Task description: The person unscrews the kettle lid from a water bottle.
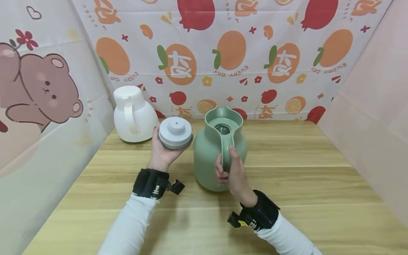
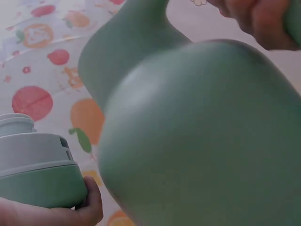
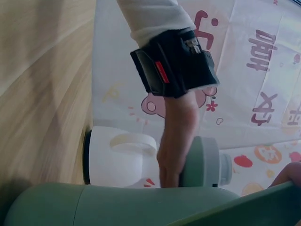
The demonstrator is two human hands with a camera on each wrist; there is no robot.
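Observation:
A green thermos jug (image 1: 205, 159) stands upright on the table with its mouth uncovered, so the dark round neck opening shows. My right hand (image 1: 236, 173) grips the jug's handle (image 1: 226, 148), fingers round one side and thumb along the other. Left of the jug, my left hand (image 1: 163, 150) holds the jug's lid (image 1: 175, 132) from below. The lid is upside down, its grey stepped plug facing up and its green cap (image 2: 42, 186) in the palm. In the right wrist view, the green jug body (image 3: 141, 207) hides the left hand's fingertips.
A white jug (image 1: 135, 118) with its lid on stands at the back left, behind my left hand. Wooden tabletop (image 1: 302, 177) extends to the right and front. Printed cloth (image 1: 258, 21) hangs along the back and sides.

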